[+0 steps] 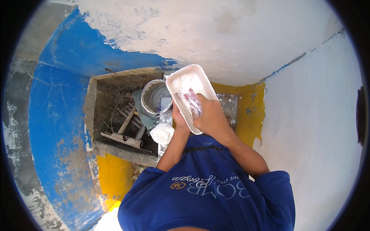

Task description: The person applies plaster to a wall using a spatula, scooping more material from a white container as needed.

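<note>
head view: white paint-smeared tray (189, 82) tilted; left hand (179, 120) grip closed beneath, right hand (210, 115) clasps rim.

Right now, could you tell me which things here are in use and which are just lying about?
In use:
white tray, held from beneath by the left hand
putty-smeared tool, pressed into the tray by the right hand

Lying about:
metal bucket
wooden-handled tools
white bag
concrete niche

White tray (189, 82), blue shirt (208, 192), blue/yellow wall (58, 115).
</note>
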`<move>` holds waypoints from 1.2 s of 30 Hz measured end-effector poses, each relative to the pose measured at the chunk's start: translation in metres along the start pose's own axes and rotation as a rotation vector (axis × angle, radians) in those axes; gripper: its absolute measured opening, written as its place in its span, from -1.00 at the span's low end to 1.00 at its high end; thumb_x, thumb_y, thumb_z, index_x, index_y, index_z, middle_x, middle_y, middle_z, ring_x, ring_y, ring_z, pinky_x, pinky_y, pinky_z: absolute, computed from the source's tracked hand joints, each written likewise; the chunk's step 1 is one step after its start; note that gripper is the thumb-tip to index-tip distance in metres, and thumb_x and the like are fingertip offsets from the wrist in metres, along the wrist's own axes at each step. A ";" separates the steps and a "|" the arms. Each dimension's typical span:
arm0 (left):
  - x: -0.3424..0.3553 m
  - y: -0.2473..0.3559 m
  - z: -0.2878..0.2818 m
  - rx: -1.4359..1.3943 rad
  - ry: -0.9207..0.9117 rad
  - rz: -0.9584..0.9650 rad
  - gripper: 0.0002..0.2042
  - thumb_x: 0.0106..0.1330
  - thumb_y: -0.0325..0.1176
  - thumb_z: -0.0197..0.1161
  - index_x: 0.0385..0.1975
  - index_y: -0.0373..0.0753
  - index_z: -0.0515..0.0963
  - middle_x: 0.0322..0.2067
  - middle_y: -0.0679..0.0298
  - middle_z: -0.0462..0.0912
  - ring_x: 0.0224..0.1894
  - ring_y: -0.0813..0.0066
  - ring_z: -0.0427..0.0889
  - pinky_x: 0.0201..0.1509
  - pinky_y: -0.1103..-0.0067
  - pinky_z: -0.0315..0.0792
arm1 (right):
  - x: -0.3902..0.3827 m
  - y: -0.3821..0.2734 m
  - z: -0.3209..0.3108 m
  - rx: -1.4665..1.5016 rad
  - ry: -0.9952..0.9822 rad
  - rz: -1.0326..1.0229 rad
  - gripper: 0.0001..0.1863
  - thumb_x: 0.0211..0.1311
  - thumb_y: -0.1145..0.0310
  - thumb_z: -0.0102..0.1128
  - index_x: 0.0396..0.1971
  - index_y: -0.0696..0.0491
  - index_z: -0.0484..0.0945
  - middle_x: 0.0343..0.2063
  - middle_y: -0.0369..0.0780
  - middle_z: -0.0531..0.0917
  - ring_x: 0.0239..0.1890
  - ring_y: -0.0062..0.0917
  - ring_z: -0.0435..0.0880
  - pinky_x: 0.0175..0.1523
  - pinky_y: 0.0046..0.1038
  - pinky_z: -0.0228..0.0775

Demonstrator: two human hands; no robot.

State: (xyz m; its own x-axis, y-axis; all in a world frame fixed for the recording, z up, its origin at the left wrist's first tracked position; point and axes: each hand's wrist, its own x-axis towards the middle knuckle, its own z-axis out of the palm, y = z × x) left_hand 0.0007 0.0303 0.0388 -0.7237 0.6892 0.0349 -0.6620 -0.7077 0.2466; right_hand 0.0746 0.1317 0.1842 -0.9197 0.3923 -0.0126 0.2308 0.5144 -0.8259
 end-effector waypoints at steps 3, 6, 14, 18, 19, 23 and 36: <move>0.000 0.001 0.005 0.030 0.047 -0.010 -0.39 0.55 0.13 -0.22 0.37 -0.22 0.26 0.25 0.12 0.45 0.26 0.18 0.47 0.37 0.25 0.33 | 0.003 0.000 -0.008 0.101 0.020 0.013 -0.64 -0.05 0.54 0.26 -0.18 0.33 0.56 -0.36 0.21 0.64 -0.25 0.13 0.64 -0.08 -0.14 0.48; 0.002 0.001 0.010 0.015 -0.028 -0.032 -0.35 0.53 0.17 -0.22 0.39 -0.23 0.23 0.26 0.10 0.44 0.26 0.14 0.47 0.37 0.24 0.33 | 0.005 0.006 -0.017 0.207 0.003 0.061 -0.67 0.00 0.55 0.28 -0.17 0.33 0.57 -0.33 0.14 0.68 -0.25 -0.05 0.70 -0.07 -0.25 0.49; 0.003 0.001 0.007 0.095 0.061 -0.177 -0.30 0.51 0.19 -0.17 0.40 -0.28 0.19 0.27 0.02 0.43 0.27 0.10 0.48 0.34 0.21 0.38 | 0.011 0.051 -0.039 0.840 -0.092 0.292 -0.70 0.09 0.59 0.29 -0.13 0.28 0.63 -0.28 -0.16 0.74 -0.27 -0.56 0.70 -0.11 -0.46 0.53; 0.003 -0.002 0.000 0.167 0.188 -0.241 -0.33 0.52 0.16 -0.15 0.39 -0.27 0.20 0.26 0.04 0.44 0.26 0.11 0.49 0.35 0.21 0.38 | 0.003 0.065 -0.062 1.142 -0.091 0.364 -0.63 0.10 0.61 0.25 -0.04 0.34 0.57 -0.19 -0.11 0.72 -0.20 -0.49 0.73 -0.04 -0.45 0.57; 0.002 -0.006 0.000 0.187 0.248 -0.268 -0.34 0.52 0.15 -0.15 0.39 -0.27 0.21 0.26 0.05 0.44 0.26 0.12 0.49 0.35 0.21 0.38 | -0.002 0.071 -0.070 1.203 -0.095 0.341 -0.56 0.11 0.61 0.22 0.04 0.36 0.49 -0.15 -0.08 0.70 -0.18 -0.44 0.74 0.01 -0.42 0.58; -0.006 -0.018 -0.014 0.154 0.298 -0.285 -0.34 0.52 0.16 -0.16 0.42 -0.23 0.18 0.32 0.07 0.39 0.30 0.08 0.45 0.39 0.18 0.33 | 0.002 0.095 -0.092 1.383 0.094 0.249 -0.50 0.14 0.52 0.19 0.14 0.25 0.44 -0.08 -0.12 0.69 -0.08 -0.44 0.73 0.06 -0.39 0.60; -0.005 -0.018 -0.023 0.117 0.207 -0.278 -0.35 0.48 0.20 -0.14 0.41 -0.11 0.22 0.32 0.14 0.39 0.29 0.03 0.45 0.37 0.08 0.34 | 0.101 -0.073 -0.331 -0.429 1.618 -0.765 -0.66 0.04 0.56 0.28 -0.11 0.06 0.72 -0.35 -0.22 0.71 -0.34 -0.46 0.61 -0.30 -0.41 0.45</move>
State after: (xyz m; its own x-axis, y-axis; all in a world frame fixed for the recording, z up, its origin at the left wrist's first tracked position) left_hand 0.0120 0.0359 0.0124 -0.5515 0.7981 -0.2426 -0.8207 -0.4672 0.3289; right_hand 0.0702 0.3857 0.4296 0.2593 0.1357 0.9562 0.2528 0.9460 -0.2028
